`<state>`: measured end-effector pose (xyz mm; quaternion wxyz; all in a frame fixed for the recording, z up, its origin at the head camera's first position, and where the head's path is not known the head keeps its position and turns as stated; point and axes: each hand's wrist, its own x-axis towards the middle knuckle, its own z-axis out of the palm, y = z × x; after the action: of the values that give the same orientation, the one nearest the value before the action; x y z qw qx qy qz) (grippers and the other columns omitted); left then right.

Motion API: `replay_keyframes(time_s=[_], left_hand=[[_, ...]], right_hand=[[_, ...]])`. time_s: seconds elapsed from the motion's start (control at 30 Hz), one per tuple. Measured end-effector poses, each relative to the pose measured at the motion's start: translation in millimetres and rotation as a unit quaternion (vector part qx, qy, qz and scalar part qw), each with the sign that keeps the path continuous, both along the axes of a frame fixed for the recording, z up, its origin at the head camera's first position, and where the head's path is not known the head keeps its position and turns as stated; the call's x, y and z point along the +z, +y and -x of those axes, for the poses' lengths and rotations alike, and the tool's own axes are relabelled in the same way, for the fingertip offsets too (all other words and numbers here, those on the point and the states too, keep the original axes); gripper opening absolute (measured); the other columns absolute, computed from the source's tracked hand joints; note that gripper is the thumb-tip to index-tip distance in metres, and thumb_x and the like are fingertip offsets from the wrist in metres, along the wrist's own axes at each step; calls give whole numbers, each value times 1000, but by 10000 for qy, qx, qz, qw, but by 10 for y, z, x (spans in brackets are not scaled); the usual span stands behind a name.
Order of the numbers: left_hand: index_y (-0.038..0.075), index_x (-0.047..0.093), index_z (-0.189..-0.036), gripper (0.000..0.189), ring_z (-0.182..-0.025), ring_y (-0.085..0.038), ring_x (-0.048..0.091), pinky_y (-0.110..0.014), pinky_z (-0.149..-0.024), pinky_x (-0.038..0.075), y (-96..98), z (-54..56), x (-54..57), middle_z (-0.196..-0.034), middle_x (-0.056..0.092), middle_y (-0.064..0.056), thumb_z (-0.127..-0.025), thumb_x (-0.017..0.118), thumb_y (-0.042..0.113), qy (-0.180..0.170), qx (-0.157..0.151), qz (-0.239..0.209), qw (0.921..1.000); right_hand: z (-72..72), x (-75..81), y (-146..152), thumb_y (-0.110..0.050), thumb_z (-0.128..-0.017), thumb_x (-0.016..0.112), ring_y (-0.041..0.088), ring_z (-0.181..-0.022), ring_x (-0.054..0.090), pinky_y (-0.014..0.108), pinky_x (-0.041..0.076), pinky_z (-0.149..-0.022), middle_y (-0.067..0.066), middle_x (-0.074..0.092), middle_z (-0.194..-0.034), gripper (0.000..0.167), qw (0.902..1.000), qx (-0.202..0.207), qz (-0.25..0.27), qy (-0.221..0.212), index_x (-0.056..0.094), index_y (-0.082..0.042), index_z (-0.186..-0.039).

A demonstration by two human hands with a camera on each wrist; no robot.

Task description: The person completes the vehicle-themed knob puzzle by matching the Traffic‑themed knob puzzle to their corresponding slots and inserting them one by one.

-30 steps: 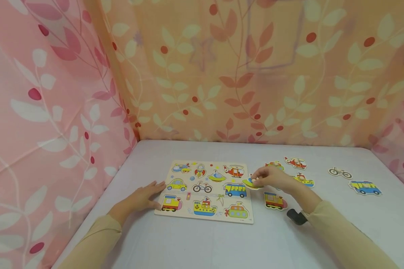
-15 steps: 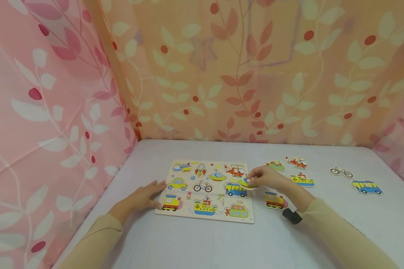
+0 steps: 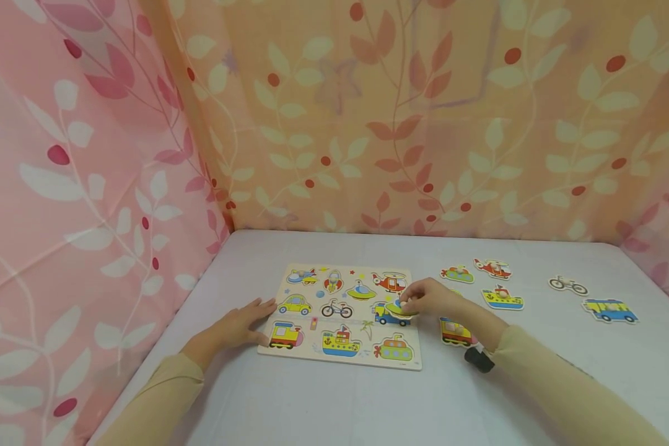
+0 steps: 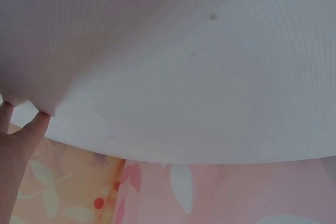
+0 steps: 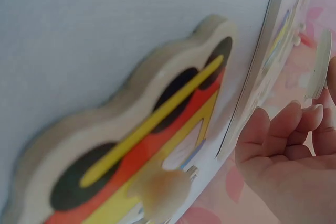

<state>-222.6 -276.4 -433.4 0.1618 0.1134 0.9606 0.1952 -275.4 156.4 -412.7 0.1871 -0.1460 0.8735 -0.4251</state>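
Note:
A wooden peg puzzle board (image 3: 312, 345) printed with vehicles lies on the white table. My left hand (image 3: 238, 325) rests at its left edge, fingers relaxed and spread; in the left wrist view only part of that hand (image 4: 21, 145) shows. My right hand (image 3: 432, 299) pinches a yellow-green flying saucer piece (image 3: 394, 309) by its knob, tilted above the board's bus picture. The right wrist view shows this piece (image 5: 319, 66) edge-on, apart from the board. Right of the board lies a train piece (image 3: 454, 332), close up in the right wrist view with its knob.
Loose on the right side lie a submarine piece (image 3: 457, 274), a helicopter piece (image 3: 493, 269), a ship piece (image 3: 503, 298), a bicycle piece (image 3: 568, 285) and a bus piece (image 3: 610, 310). My right forearm partly hides another yellow piece. A black device (image 3: 479, 359) sits at my right wrist. Floral curtains (image 3: 312, 124) enclose the table.
My right hand has moved left with the flying saucer piece, from the board's right edge to over the bus picture. The left hand has stayed in place.

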Motion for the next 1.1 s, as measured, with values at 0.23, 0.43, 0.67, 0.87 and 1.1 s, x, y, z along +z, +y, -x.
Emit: replay_keyframes(time_s=[0.23,0.43,0.67,0.87,1.1], left_hand=[[20,37,-151,86,-146,-36,14,-67,-109,15,-4,7,2,-158,29,-6,-78,79,35,-6,5,-9,10000],[20,38,-151,86,-146,-37,15,-68,-108,16,11,-11,29,-158,30,-6,-78,80,34,-16,20,-31,10000],[18,39,-150,85,-146,-36,15,-67,-110,15,0,-9,25,-157,31,-5,-78,79,35,61,-129,-3,9999],[17,38,-151,85,-146,-36,15,-65,-111,13,4,-7,18,-157,31,-5,-78,79,36,63,-152,18,9999],[17,38,-151,86,-146,-36,14,-65,-111,13,-3,-4,16,-157,31,-5,-78,79,36,68,-114,23,9999]], right_hand=[[19,0,-96,-16,-85,76,20,-78,47,29,37,-63,3,51,-78,17,10000,16,-13,1,71,-4,-97],[43,-6,-203,-12,-86,74,18,-74,44,28,36,-62,1,49,-74,12,9999,0,133,46,71,-3,-93],[103,-32,-322,-14,-86,74,19,-81,47,30,37,-67,3,55,-82,12,9997,-240,74,-28,72,-4,-93],[157,-32,-438,-18,-86,75,22,-89,50,33,40,-75,5,61,-95,13,9983,-567,-89,-111,74,-8,-94],[215,-44,-614,-18,-85,77,25,-98,49,36,39,-80,8,58,-102,15,9956,-910,-139,-174,75,-8,-97]])
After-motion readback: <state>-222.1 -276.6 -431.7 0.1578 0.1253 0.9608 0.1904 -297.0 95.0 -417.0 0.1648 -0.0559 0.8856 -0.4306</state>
